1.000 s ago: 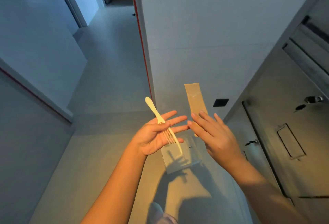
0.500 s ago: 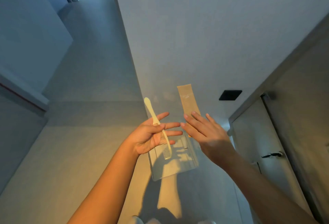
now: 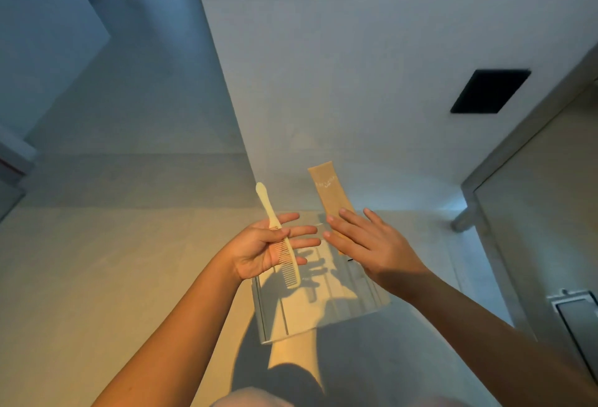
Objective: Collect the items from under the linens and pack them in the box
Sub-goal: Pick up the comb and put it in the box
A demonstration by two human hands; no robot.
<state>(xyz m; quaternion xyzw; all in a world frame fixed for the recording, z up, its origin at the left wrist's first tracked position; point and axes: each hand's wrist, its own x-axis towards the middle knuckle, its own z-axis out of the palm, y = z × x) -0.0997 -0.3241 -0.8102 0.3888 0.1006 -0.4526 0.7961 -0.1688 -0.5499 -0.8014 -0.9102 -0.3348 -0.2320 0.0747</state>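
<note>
Comb (image 3: 290,262) and sleeve (image 3: 327,191) over clear box (image 3: 339,312) rim

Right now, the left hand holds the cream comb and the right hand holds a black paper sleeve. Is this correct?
Not quite. The paper sleeve in the right hand is tan, not black, as the head view shows. The left hand does hold the cream comb.
</note>
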